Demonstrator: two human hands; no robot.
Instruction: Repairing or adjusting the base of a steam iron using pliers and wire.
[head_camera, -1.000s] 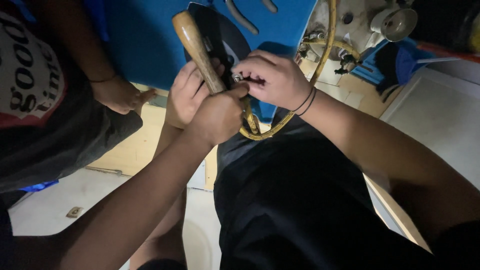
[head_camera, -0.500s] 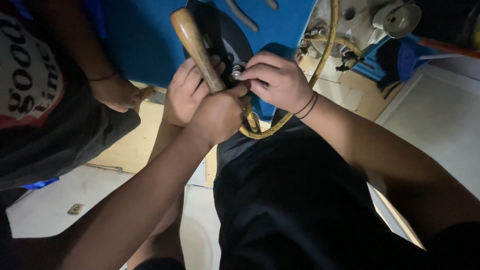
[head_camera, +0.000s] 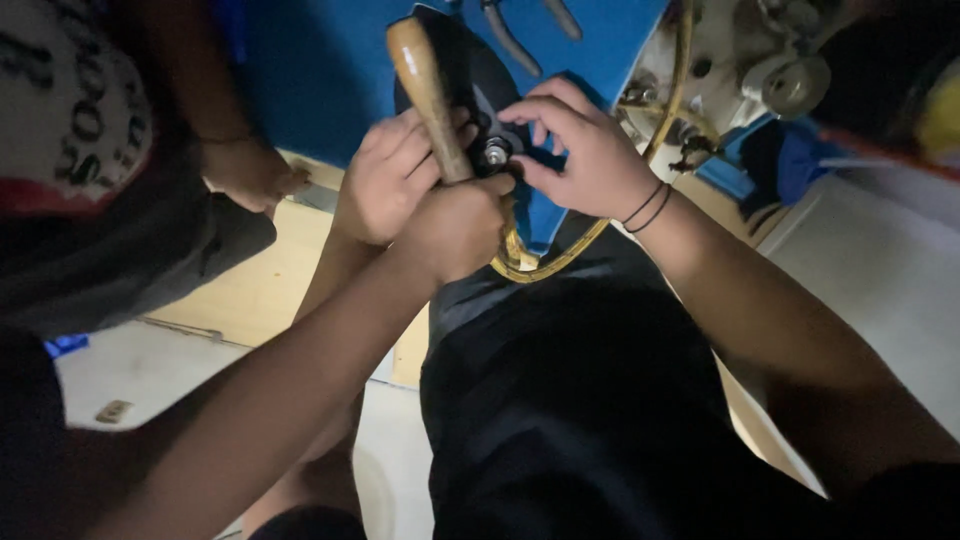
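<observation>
An old dark clothes iron (head_camera: 470, 75) with a wooden handle (head_camera: 428, 95) is held up over a blue surface (head_camera: 320, 70). My left hand (head_camera: 455, 228) is fisted around the lower end of the handle, where a yellow braided cord (head_camera: 545, 262) loops out. My right hand (head_camera: 590, 150), with dark bands at its wrist, pinches the iron's body beside a small metal nut (head_camera: 495, 153). A third hand (head_camera: 385, 178), on an arm coming from below, grips the handle just left of mine.
A person in a printed shirt (head_camera: 70, 130) stands at the left, with a hand (head_camera: 250, 172) resting on a pale wooden board (head_camera: 260, 290). Pliers (head_camera: 510, 35) lie on the blue surface. A white sewing machine (head_camera: 740, 60) sits at top right.
The iron and the hands sit slightly further right in the view. My right fingers have shifted closer around the nut. The grips on the handle hold.
</observation>
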